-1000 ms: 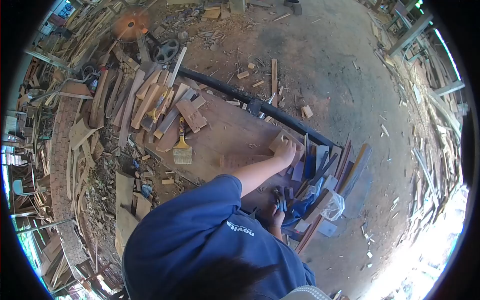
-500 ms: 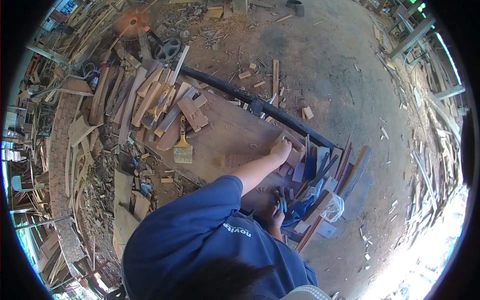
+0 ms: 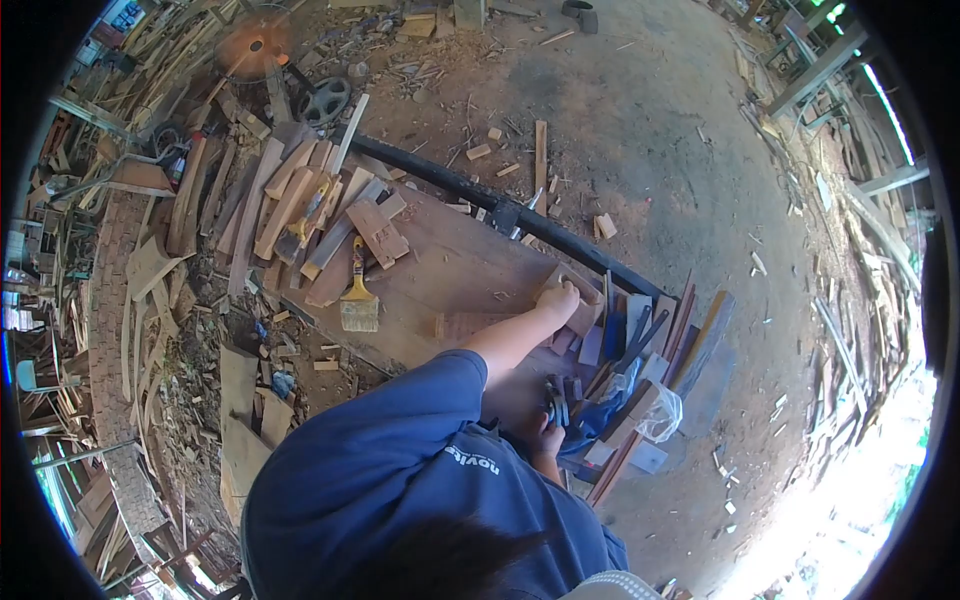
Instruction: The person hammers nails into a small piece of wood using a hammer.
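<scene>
My left hand [image 3: 558, 300] reaches across the wooden work surface [image 3: 440, 260], its fingers closed on the edge of a brown wooden piece [image 3: 583, 312]. Close to my body, my right hand [image 3: 548, 437] is closed around a dark hand tool [image 3: 556, 402]; its exact shape is hard to make out. Small dark blocks [image 3: 573, 388] are beside the tool. A flat brown board [image 3: 470, 325] lies partly under my left forearm.
A wide yellow-handled brush [image 3: 360, 300] and piled wood strips [image 3: 290, 210] are at left. A dark beam [image 3: 440, 180] edges the far side. Long strips [image 3: 700, 340], blue cloth [image 3: 603, 412] and clear plastic [image 3: 662, 414] lie at right.
The whole view has shifted slightly, with the surroundings a little further left. Both hands keep nearly the same places and grips.
</scene>
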Motion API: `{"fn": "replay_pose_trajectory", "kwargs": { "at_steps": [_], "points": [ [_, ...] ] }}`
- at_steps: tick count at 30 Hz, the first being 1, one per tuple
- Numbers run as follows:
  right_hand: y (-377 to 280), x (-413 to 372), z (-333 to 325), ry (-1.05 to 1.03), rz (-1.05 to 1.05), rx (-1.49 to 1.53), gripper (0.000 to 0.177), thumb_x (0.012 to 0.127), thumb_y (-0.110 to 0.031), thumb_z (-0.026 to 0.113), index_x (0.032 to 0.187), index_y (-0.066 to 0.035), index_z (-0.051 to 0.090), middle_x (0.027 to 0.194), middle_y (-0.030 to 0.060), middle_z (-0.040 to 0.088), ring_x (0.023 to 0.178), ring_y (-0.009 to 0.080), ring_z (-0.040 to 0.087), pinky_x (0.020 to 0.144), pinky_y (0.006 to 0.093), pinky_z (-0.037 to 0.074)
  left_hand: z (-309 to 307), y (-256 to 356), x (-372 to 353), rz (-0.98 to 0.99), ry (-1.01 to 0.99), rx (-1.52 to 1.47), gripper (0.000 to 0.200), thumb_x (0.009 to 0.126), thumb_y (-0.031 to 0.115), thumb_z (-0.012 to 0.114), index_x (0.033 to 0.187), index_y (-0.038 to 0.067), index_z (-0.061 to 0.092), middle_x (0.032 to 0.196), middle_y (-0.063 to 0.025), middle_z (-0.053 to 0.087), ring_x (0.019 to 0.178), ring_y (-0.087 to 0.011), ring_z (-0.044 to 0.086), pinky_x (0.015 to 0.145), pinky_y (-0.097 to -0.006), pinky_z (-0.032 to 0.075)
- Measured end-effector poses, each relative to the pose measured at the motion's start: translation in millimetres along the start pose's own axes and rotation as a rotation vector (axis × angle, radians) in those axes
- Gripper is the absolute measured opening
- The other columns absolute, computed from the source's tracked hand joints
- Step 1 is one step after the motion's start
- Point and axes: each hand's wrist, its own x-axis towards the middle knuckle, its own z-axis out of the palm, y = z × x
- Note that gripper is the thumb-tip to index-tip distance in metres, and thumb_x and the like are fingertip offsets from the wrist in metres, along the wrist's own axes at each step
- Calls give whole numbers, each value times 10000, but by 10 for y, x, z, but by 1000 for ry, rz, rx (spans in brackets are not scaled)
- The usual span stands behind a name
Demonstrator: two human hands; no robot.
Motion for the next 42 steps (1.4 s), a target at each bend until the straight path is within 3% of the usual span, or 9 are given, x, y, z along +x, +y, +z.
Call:
{"fn": "replay_pose_trajectory", "kwargs": {
  "at_steps": [10, 12, 13, 22, 28, 30, 34, 37, 42],
  "points": [
    [162, 4, 77, -5, -18, 7, 495, 931, -382, 489, 658, 25, 561, 609, 276, 541, 605, 484, 543, 523, 537, 398, -12, 93, -82, -46, 90, 126, 243, 893, 138, 492, 1055, -19, 582, 1067, -167, 580, 887, -271, 668, 641, -361, 584],
    [161, 15, 16, -237, 126, -55, 439, 917, -402, 495, 1174, -59, 593, 1015, 237, 648, 944, 425, 623, 730, 463, 514, -70, 108, -94, -74, 52, 67, 244, 895, 138, 491, 1060, -18, 581, 1077, -163, 578, 922, -271, 655, 653, -355, 584],
    [140, 16, -5, -237, 130, -57, 439, 917, -402, 495, 1174, -59, 593, 1015, 237, 648, 944, 425, 623, 730, 463, 514, -86, 103, -98, -100, 14, 11, 246, 897, 139, 491, 1064, -16, 581, 1086, -159, 575, 956, -271, 643, 665, -350, 584],
    [-13, 33, -59, -214, 87, -76, 314, 905, -309, 530, 912, -8, 616, 698, 244, 606, 688, 465, 601, 569, 470, 479, 281, 2, -114, -273, 265, -349, 232, 843, 97, 559, 1034, -32, 532, 1026, -233, 587, 982, -362, 602, 833, -423, 517],
    [-72, 43, -30, -131, 30, -11, 396, 928, -337, 485, 786, 3, 632, 666, 265, 587, 694, 472, 591, 575, 501, 462, -49, -149, -656, -127, 420, -670, 163, 783, 78, 607, 851, 9, 476, 798, -226, 572, 775, -357, 600, 672, -466, 452],
    [-123, 47, -18, 22, -64, 64, 416, 934, -334, 482, 723, 3, 605, 650, 263, 578, 671, 477, 578, 560, 514, 445, -321, -178, -938, -166, 376, -733, 148, 785, 78, 607, 852, 21, 488, 801, -204, 581, 738, -344, 591, 651, -458, 443],
    [87, -13, 33, -85, -46, -165, 383, 919, -315, 509, 708, 3, 534, 609, 233, 554, 601, 463, 551, 526, 505, 416, -633, -479, -1480, -227, 271, -855, 142, 776, 64, 605, 888, 35, 522, 798, -198, 572, 752, -387, 560, 671, -478, 436],
    [74, -5, 61, -40, -90, -74, 394, 921, -314, 508, 692, 6, 531, 607, 243, 544, 590, 462, 540, 519, 505, 402, -592, -848, -1813, -150, 325, -547, 101, 797, 64, 593, 868, 30, 529, 774, -180, 575, 739, -367, 566, 653, -463, 441],
    [-34, -32, 65, 4, -66, -106, 453, 931, -334, 498, 643, 15, 526, 547, 234, 509, 535, 459, 516, 484, 502, 375, 69, -1330, -2175, -186, 311, -619, 79, 876, 95, 571, 884, 21, 542, 720, -141, 592, 658, -302, 589, 643, -404, 471]
  ]
}}
